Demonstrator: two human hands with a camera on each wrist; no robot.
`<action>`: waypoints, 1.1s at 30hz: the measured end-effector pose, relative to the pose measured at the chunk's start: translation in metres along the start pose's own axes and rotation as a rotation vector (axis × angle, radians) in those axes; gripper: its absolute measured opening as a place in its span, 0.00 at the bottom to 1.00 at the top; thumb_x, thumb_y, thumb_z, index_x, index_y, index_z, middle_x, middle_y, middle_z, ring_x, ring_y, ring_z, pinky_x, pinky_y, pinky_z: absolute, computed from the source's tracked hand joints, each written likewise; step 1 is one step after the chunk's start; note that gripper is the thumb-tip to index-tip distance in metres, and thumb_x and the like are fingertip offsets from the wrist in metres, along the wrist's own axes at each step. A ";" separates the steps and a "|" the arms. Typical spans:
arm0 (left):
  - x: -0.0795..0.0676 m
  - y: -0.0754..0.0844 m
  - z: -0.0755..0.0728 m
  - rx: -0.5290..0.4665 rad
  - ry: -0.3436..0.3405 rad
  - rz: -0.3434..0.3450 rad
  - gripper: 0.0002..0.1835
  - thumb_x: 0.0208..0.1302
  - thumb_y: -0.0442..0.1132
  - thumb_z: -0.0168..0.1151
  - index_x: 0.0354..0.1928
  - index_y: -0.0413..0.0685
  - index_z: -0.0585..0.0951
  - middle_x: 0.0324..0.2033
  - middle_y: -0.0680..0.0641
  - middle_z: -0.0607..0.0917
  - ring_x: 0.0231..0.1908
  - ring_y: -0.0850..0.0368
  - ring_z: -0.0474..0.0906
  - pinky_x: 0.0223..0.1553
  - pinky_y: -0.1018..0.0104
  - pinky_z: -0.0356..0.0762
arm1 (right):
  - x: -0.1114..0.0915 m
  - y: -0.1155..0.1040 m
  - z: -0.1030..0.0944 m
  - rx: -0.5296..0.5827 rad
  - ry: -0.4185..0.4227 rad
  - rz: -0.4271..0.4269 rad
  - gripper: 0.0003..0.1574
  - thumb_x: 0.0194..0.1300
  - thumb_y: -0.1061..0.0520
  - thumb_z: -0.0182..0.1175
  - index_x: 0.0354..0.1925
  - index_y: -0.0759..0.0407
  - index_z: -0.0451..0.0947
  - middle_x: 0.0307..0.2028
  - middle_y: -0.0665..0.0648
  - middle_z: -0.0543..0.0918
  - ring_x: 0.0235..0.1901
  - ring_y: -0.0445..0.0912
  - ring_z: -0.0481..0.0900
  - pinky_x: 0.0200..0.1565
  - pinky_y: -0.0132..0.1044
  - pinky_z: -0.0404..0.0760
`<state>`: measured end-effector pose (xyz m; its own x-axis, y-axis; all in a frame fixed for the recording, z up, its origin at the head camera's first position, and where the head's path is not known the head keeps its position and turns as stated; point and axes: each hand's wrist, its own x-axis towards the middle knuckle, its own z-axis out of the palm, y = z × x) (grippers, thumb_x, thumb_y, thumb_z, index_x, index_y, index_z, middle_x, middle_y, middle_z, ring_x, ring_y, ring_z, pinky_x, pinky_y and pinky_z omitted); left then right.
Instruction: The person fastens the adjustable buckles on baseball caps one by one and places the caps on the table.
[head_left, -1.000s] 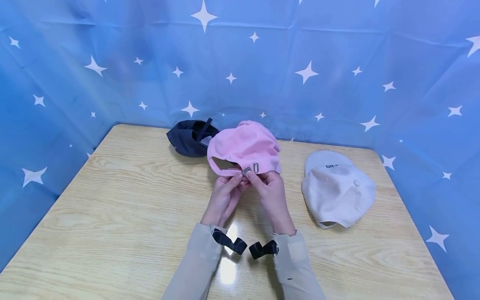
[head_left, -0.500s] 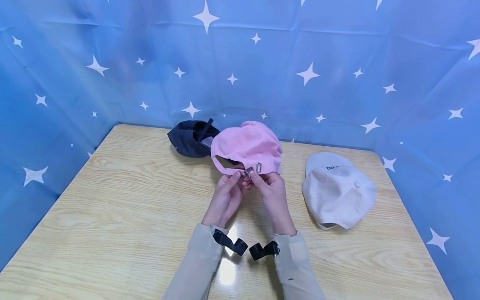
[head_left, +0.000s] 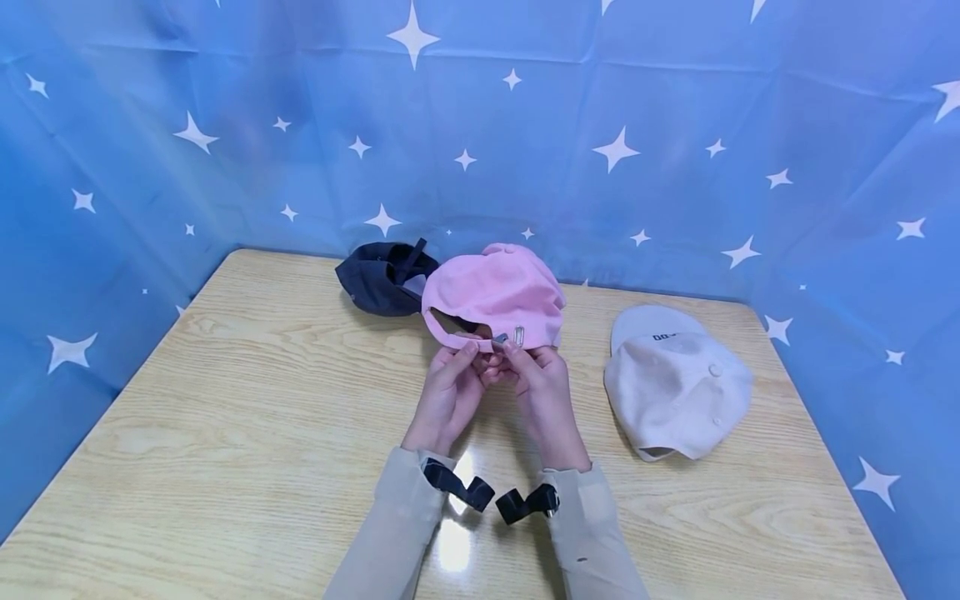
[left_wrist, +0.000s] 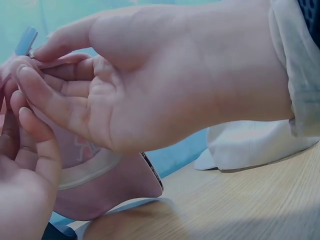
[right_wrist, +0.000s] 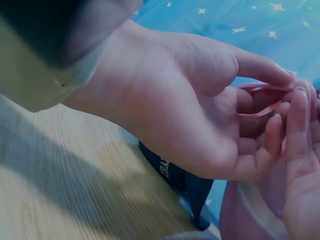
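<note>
On pink cap (head_left: pixel 498 287) | both hands (head_left: pixel 447 400) (head_left: pixel 546 396) pinching strap (head_left: pixel 452 340) | clasp (left_wrist: pixel 26 41) seemingly tilted since earlier

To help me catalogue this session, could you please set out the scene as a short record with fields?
Left hand: pinches the back strap of the pink cap
Right hand: pinches the strap by the metal clasp
Strap fastening: cannot tell whether it is closed
Dark cap: left of the pink cap, partly hidden by it in the head view
Pale cap: on the table, right of the hands, brim away from the person
Backdrop: blue with white stars
</note>
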<state>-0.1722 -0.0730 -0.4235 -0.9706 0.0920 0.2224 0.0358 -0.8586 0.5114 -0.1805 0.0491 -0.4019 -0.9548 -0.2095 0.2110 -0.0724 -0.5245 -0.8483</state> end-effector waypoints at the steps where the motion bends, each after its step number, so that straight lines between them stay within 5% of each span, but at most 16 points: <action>1: 0.000 0.000 0.000 0.007 0.001 0.001 0.08 0.61 0.36 0.56 0.40 0.40 0.75 0.31 0.45 0.80 0.31 0.56 0.75 0.33 0.67 0.73 | -0.001 -0.002 0.002 0.012 -0.004 0.008 0.10 0.63 0.61 0.53 0.39 0.67 0.75 0.29 0.57 0.80 0.27 0.43 0.79 0.30 0.31 0.78; 13: 0.002 0.001 0.008 0.101 0.061 0.059 0.04 0.57 0.33 0.60 0.35 0.42 0.79 0.28 0.47 0.81 0.28 0.59 0.76 0.32 0.71 0.74 | 0.003 0.014 -0.012 0.158 -0.069 -0.013 0.10 0.64 0.60 0.51 0.40 0.68 0.71 0.29 0.58 0.80 0.27 0.44 0.79 0.32 0.31 0.78; 16: 0.002 0.001 0.010 0.129 0.099 0.069 0.04 0.56 0.33 0.61 0.34 0.41 0.79 0.28 0.46 0.81 0.27 0.60 0.76 0.31 0.72 0.74 | -0.002 -0.006 0.003 0.126 -0.034 0.030 0.08 0.64 0.62 0.50 0.40 0.67 0.71 0.29 0.57 0.79 0.27 0.43 0.79 0.31 0.31 0.78; 33: 0.001 0.000 0.014 0.178 0.112 0.049 0.04 0.55 0.32 0.61 0.33 0.43 0.79 0.28 0.48 0.81 0.27 0.61 0.75 0.30 0.73 0.73 | -0.001 -0.007 0.005 0.090 -0.002 0.037 0.08 0.63 0.62 0.53 0.38 0.66 0.75 0.29 0.57 0.80 0.26 0.43 0.79 0.30 0.30 0.78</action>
<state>-0.1703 -0.0663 -0.4117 -0.9866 -0.0130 0.1626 0.1159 -0.7574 0.6426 -0.1773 0.0489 -0.3941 -0.9558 -0.2314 0.1813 -0.0108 -0.5887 -0.8083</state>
